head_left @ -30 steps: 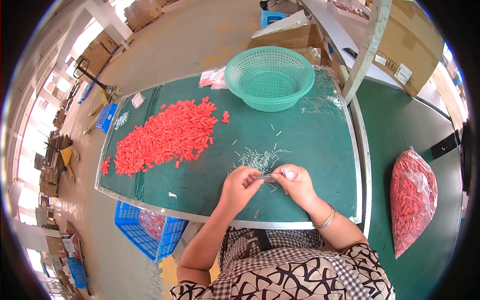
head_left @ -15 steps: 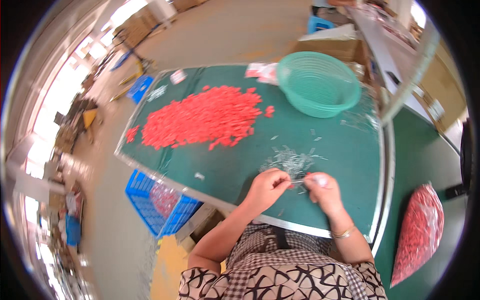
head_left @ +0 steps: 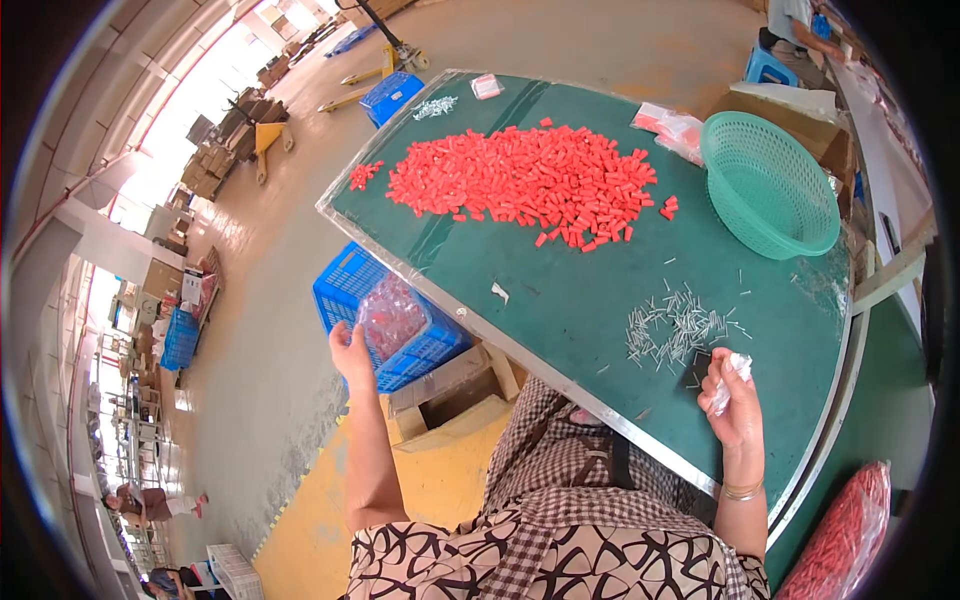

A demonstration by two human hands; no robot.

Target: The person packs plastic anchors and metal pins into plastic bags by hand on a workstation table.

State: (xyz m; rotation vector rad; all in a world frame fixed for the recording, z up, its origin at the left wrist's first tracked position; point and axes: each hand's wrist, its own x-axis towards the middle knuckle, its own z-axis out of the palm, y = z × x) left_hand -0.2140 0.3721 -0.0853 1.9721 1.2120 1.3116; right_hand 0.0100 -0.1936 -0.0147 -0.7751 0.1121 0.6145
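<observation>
My left hand point(head_left: 350, 355) reaches out over the near left side of a blue plastic crate point(head_left: 340, 285), fingers apart, with nothing seen in it. Clear bags with red pieces point(head_left: 390, 315) lie inside that crate, right beside the fingers. Over the near right of the green table my right hand point(head_left: 738, 410) is closed round a crumpled white wad point(head_left: 732, 382), tissue or thin plastic. Just beyond it lie scattered thin metal pins point(head_left: 675, 325). A wide heap of small red plastic tubes point(head_left: 530, 180) covers the far part of the table.
A green basket point(head_left: 770, 185) stands at the table's far right, next to flat red-and-white packets point(head_left: 672, 132). A white scrap point(head_left: 499, 292) lies near the left edge. Below are open cardboard boxes point(head_left: 455, 410); a bag of red pieces point(head_left: 845, 535) lies at right.
My left hand has left the pins and swung left, off the table to the crate. My right hand has risen off the pins, still holding the white wad. The view has turned left.
</observation>
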